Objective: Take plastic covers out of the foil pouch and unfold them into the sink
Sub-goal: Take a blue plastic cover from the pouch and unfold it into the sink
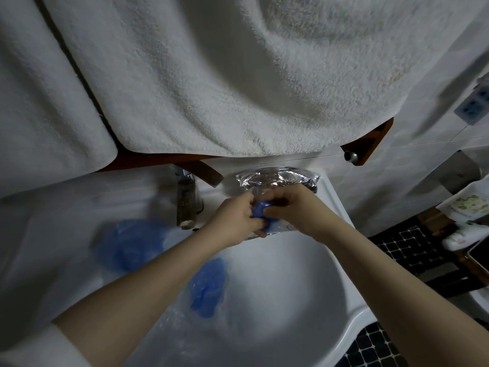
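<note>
A crinkled silver foil pouch (277, 178) lies on the back right rim of the white sink (304, 300). Just in front of it, my left hand (235, 221) and my right hand (293, 207) meet and pinch a small folded blue plastic cover (259, 210) between their fingers. A clear wrapper edge shows under my right hand. One unfolded blue cover (209, 286) lies in the basin under my left forearm. Another blue cover (132, 243) lies spread on the left rim beside the tap.
A chrome tap (189, 200) stands at the sink's back, left of my hands. White towels (238, 75) hang from a wooden rail above. Dark mosaic floor tiles (407, 250) and a shelf with bottles are at the right.
</note>
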Demonstrator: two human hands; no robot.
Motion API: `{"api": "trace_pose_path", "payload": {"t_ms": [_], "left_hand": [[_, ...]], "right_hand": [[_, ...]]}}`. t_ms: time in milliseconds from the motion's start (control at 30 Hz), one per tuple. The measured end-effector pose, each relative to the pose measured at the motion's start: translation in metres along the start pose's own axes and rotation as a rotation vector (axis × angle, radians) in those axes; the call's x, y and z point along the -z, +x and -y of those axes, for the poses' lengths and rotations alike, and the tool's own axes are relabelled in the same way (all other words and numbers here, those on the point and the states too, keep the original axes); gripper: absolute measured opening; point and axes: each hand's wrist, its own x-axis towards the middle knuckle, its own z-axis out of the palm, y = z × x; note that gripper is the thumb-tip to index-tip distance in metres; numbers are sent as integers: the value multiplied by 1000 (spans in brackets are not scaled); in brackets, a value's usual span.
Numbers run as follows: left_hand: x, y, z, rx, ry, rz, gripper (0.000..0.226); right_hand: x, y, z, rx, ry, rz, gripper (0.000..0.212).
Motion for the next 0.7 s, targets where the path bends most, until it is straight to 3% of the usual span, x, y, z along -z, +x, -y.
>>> {"api": "trace_pose_path", "payload": {"t_ms": [67, 167, 267, 367, 467, 567, 700], "left_hand": [[-10, 7, -4, -49, 140, -37, 27], [-24, 21, -7, -152, 128, -111, 29], [-36, 40, -4, -240, 169, -200, 29], [-42, 59, 1, -207, 113, -285, 35], [-37, 79, 7, -166, 45, -373, 32], [-28, 104, 15, -163, 363, -472, 29], [-27, 125, 17, -47, 615, -382, 25]], "right_hand": [[12, 7, -15, -122, 139, 36, 17], [27, 19, -36, -387, 679, 146, 14], [37, 31, -49, -428, 825, 121, 17], [43, 42, -56, -333, 685, 9, 20], [54, 58, -61, -282, 483, -225, 21], [62, 74, -66, -268, 289, -339, 14], [70, 89, -75, -259, 133, -368, 15]]}}
